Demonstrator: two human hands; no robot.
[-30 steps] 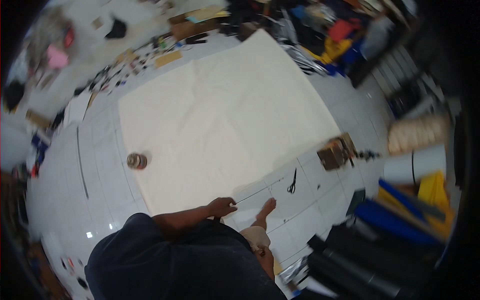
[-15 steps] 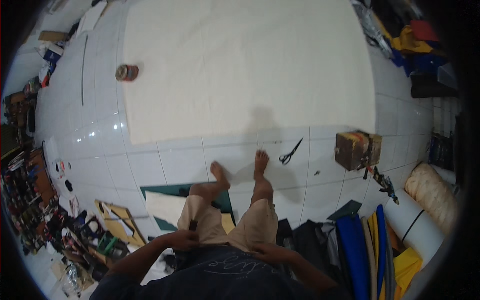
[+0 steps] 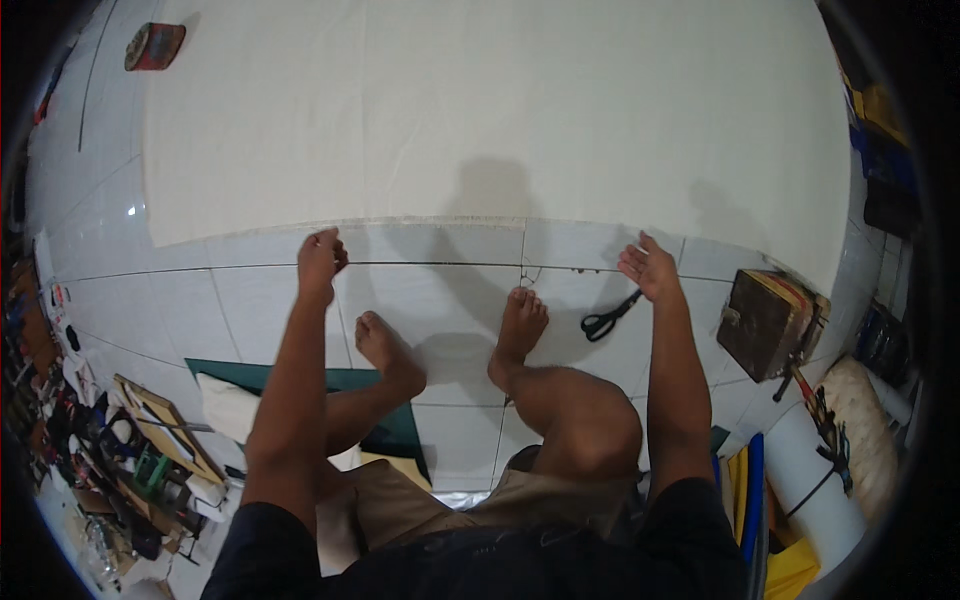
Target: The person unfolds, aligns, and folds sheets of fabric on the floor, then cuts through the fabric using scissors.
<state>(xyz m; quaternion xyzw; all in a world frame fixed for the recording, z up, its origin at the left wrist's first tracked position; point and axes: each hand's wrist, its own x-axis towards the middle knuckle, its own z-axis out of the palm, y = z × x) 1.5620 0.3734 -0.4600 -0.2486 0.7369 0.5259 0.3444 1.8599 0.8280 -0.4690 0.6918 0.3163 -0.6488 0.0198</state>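
A large cream fabric sheet (image 3: 480, 120) lies spread over the tiled floor, its near edge slightly frayed. Just short of that edge, on the left, my left hand (image 3: 320, 264) reaches forward with fingers loosely bent and nothing visible in them. My right hand (image 3: 648, 266) is held out at the right, fingers spread and empty. Beneath it lies a pair of black scissors (image 3: 603, 322), the blade tips partly covered by the hand. Whether either hand touches the fabric is hard to tell; both look slightly apart from it.
A tin can (image 3: 155, 47) weighs on the sheet's far left. By its near right corner sits a worn box (image 3: 765, 325). Dark green board (image 3: 400, 440) lies under my left leg. Clutter (image 3: 130, 470) fills the left side; rolls of material (image 3: 815, 490) lie at right.
From standing with both hands at the waist, I have bent or squatted down. Both arms now stretch forward toward the fabric's near edge. The dark object in my left hand no longer shows.
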